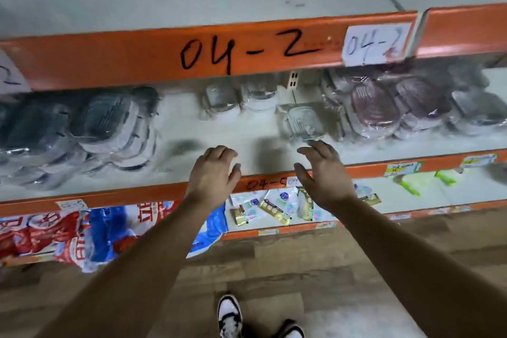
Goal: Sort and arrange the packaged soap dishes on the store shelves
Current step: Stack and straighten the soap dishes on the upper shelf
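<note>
Packaged soap dishes lie on the middle shelf [247, 143]. Several dark grey ones [104, 123] are stacked at the left. Several reddish-brown ones [384, 107] are piled at the right. A clear wrapped dish [301, 123] lies flat near the middle, and two clear ones [238, 96] stand further back. My left hand [212, 173] hovers over the shelf's front edge, fingers loosely curled, holding nothing. My right hand [321, 170] reaches in with fingers spread, its fingertips just short of the flat clear dish; whether they touch it is unclear.
An orange beam marked 04-2 [247, 46] overhangs the shelf close above my hands. The shelf below holds red and blue bags [82, 230], small packets [274, 206] and green items [417, 181]. My shoes [230, 315] stand on the wood-pattern floor.
</note>
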### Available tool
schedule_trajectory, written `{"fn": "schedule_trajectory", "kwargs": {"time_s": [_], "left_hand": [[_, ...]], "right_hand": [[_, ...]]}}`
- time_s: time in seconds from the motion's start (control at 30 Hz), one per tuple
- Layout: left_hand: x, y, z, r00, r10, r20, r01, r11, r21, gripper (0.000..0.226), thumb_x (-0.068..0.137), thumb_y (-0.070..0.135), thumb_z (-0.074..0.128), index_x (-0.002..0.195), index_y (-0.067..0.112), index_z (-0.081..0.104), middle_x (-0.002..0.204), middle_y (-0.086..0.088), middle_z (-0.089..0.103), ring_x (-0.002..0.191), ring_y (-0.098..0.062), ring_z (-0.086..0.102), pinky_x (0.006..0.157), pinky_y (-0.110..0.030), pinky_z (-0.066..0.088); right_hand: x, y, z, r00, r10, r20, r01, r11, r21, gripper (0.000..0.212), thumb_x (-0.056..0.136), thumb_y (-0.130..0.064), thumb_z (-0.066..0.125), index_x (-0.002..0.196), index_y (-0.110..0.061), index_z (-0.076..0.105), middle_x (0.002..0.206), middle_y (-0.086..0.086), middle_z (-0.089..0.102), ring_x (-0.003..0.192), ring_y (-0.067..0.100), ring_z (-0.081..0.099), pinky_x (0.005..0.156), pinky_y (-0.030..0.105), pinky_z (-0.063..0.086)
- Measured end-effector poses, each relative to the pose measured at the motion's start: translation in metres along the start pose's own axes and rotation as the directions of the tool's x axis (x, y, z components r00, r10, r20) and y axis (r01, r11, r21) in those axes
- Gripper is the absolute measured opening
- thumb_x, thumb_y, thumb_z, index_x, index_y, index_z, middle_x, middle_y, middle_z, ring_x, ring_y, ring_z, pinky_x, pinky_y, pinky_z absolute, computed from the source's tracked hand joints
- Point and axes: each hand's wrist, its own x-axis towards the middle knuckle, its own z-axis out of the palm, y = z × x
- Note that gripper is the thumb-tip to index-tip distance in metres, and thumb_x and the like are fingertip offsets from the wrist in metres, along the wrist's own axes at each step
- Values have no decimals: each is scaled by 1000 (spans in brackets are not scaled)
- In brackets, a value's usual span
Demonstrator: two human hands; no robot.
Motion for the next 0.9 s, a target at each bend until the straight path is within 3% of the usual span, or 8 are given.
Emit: {"fn": "schedule_trajectory", "kwargs": {"time_s": [0.13,0.27,0.37,0.47,0.57,0.7,0.8,0.9], "left_hand": [[55,-41,33,994,-92,54,89,994,59,55,94,27,56,143,3,45,154,-18,36,137,-36,40,110,-46,39],[111,-67,59,987,-123,101,113,989,96,70,100,30,49,156,7,15,165,-11,8,151,-30,13,120,-42,20],[137,-76,73,970,-176,170,158,981,111,70,102,35,42,158,11,7,166,-6,5,152,-27,1,122,-42,12],[142,-75,75,978,-197,71,185,972,147,65,97,46,48,151,14,31,156,-5,27,145,-38,21,118,-47,22],[129,-67,65,960,-275,-62,280,955,101,57,89,57,58,125,13,52,135,-9,42,113,-43,52,96,-48,45],[107,-66,54,917,-377,-134,388,919,68,49,87,52,65,109,10,58,128,-13,47,103,-42,57,86,-45,46],[90,-63,46,908,-402,-122,399,916,-43,35,84,42,70,99,13,57,124,-12,48,102,-39,56,86,-41,45],[65,-52,31,910,-397,-118,374,910,-177,36,73,36,76,96,16,56,118,-10,49,96,-38,57,82,-39,45]], "right_hand": [[41,23,23,999,29,42,-24,992,-122,58,100,-36,48,153,-17,34,164,8,20,152,33,5,121,43,17],[74,37,39,992,114,47,-104,978,-183,64,102,-42,42,157,-19,20,166,6,11,152,36,-4,123,47,10],[84,39,50,987,158,30,-148,967,-206,62,100,-47,42,155,-20,27,165,3,17,151,37,2,119,49,11],[83,36,58,981,168,-101,-181,973,-145,58,87,-52,51,133,-16,57,147,8,46,141,48,27,112,57,24],[75,34,64,969,185,-162,-207,970,-130,42,84,-43,68,113,-13,60,133,12,50,121,50,43,98,57,38],[64,24,62,965,189,-181,-207,974,-88,38,86,-34,69,112,-9,58,128,16,48,110,45,45,86,52,44],[51,14,55,969,125,-215,-131,991,-15,41,84,-43,58,107,-8,58,118,18,52,103,43,48,83,50,46],[36,4,45,966,74,-248,-69,997,27,49,83,-50,48,107,-9,57,116,17,53,101,41,49,83,49,46]]}}
